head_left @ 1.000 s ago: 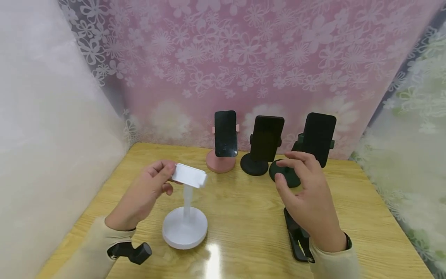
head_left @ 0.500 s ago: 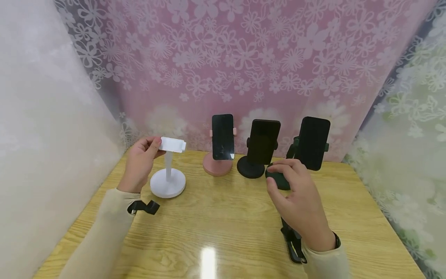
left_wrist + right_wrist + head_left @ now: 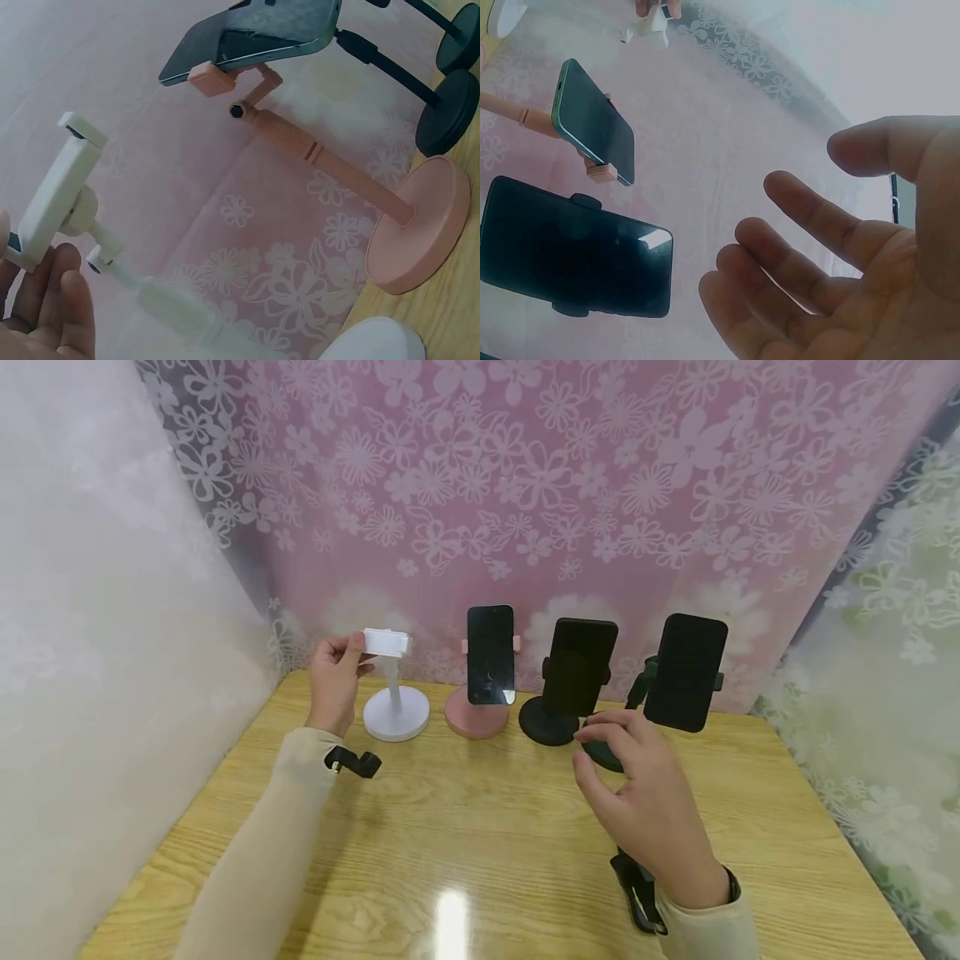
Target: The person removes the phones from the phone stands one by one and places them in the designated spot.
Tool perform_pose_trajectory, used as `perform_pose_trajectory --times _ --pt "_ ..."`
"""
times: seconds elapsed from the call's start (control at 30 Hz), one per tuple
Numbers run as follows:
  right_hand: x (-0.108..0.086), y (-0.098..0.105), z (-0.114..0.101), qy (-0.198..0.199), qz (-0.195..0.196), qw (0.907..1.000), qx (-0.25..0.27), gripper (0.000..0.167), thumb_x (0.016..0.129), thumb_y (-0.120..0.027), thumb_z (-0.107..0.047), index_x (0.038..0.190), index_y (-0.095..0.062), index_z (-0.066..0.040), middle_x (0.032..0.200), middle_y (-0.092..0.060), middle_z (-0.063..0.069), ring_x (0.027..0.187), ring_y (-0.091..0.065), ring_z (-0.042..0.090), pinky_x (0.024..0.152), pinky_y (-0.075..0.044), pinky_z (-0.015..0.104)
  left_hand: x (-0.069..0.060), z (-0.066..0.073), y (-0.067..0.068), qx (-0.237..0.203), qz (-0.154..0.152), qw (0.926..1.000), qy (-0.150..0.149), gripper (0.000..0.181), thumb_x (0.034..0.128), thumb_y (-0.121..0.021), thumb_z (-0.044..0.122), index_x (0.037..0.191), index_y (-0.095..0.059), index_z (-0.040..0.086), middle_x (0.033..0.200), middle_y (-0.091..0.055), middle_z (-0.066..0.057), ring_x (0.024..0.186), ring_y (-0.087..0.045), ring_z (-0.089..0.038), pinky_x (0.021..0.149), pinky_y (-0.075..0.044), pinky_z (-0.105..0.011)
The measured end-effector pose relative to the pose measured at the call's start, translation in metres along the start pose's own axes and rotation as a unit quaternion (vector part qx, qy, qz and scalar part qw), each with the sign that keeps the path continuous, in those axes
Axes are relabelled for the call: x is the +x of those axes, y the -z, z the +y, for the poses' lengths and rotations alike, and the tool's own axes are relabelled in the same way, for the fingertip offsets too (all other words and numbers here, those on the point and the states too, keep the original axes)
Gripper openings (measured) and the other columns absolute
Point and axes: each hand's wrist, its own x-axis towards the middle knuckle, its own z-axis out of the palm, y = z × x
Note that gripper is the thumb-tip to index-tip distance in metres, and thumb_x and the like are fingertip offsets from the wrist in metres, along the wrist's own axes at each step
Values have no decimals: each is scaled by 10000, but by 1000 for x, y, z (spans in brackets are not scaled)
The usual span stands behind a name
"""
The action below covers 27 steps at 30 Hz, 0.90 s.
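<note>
Pinch: While a bare right hand (image 3: 645, 797) hangs with nothing in its grasp, a bare left hand (image 3: 333, 685) grips a white, plastic-looking phone stand (image 3: 396, 696) by the left end of its oblong clamp head (image 3: 387, 642), thumb in front, fingers behind.

Position: From my remote seat I see the white stand immediately right of the left hand, well apart from the right hand, leftmost in a row of four. I cannot tell whether its round white base (image 3: 397, 718) bears on the glossy wood-grain table (image 3: 405, 835).

Row: Next to the white stand is a round-based pink stand (image 3: 477, 721) clamping a dark-screened phone (image 3: 491, 653); then a round-based black stand (image 3: 547, 725) with a tilted black phone (image 3: 579, 664); farthest right, a dark green stand (image 3: 641, 685) carrying another black phone (image 3: 686, 672).

Hover: In my head view the right hand overlaps the dark green stand's base, its thumb and loosely bent fingers parted; my right wrist view shows a gap between thumb and fingertips.

Sleeves: A black camera mount (image 3: 356, 763) sits at the left wrist, by a cream sleeve (image 3: 258, 860).

Backdrop: Pink cloth (image 3: 525, 460) printed with white flowers hangs behind the table.
</note>
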Motion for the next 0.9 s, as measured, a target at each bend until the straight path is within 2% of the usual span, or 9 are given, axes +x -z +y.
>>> perform_pose_trajectory --times 0.13,0.23,0.4,0.57,0.7,0.8,0.9 --pt "1 0 -2 107 62 9999 -35 94 934 -721 -101 1025 -741 -99 1174 -649 23 1089 -612 220 894 -488 443 -8 0 -3 -24 217 9997 -131 253 999 -669 346 1034 -561 119 1037 -644 -28 922 -678 -155 830 -545 -283" --pt "2 -1 -3 175 68 9998 -54 85 929 -722 -103 1011 -746 -107 1150 -657 4 1069 -619 196 869 -498 415 -14 -1 -5 -86 329 9991 -267 236 998 -679 313 1021 -567 106 1019 -650 -31 912 -683 -195 801 -548 -272" --pt "2 -2 -3 143 -42 9999 -47 80 942 -719 -127 1018 -741 -116 1153 -661 -3 1083 -623 203 879 -521 441 -13 0 -6 -122 343 9987 -364 251 984 -700 319 1005 -571 105 1009 -660 -39 924 -688 -233 801 -564 -305" --pt "0 -3 -2 34 -166 9998 -94 78 957 -712 -153 1027 -739 -130 1173 -664 0 1106 -631 227 873 -550 477 -12 -1 -5 -144 148 9995 -250 226 987 -696 313 997 -579 119 1007 -680 -14 906 -707 -156 822 -574 -334" --pt "-2 -4 -2 -39 -256 9996 -110 78 962 -714 -166 1033 -736 -143 1184 -664 2 1128 -629 234 870 -562 484 -20 -2 -2 -102 41 9998 -170 182 1010 -662 263 1041 -594 97 1009 -691 -10 901 -720 -129 791 -578 -281" --pt "-4 -4 -3 -78 -275 9995 -127 74 961 -717 -172 1030 -735 -150 1183 -665 5 1139 -627 239 873 -567 491 -27 -1 -4 -132 100 9998 -99 198 1036 -629 251 1124 -575 82 1047 -666 -27 919 -704 -126 796 -574 -242" --pt "-4 -3 -4 -67 -237 9996 -134 71 957 -721 -169 1023 -734 -147 1167 -666 6 1124 -628 235 880 -565 492 -36 -3 -12 -286 268 9992 54 203 1070 -589 232 1177 -497 86 1055 -593 -50 892 -646 -120 801 -557 -231"
